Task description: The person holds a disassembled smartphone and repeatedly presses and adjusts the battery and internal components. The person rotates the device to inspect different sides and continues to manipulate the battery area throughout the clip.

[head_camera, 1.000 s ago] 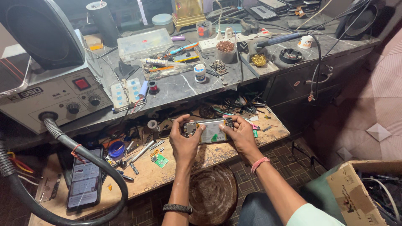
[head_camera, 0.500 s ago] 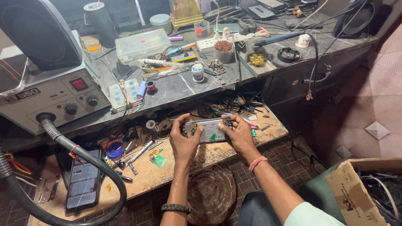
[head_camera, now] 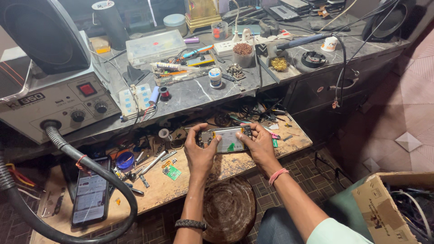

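You hold an opened phone (head_camera: 227,139) flat between both hands, its long axis running left to right, parallel to the front edge of the wooden shelf (head_camera: 235,165). Your left hand (head_camera: 201,151) closes on its left end, thumb laid over the top face; your right hand (head_camera: 257,143) closes on the right end, fingers curled round the far edge. The open face points up: a pale rectangular panel fills the middle (with a small green patch near its lower edge), and dark circuitry shows at both ends. It sits just above the shelf, near the back edge, toward the right half. A second phone (head_camera: 91,197) lies screen-up at the shelf's left end.
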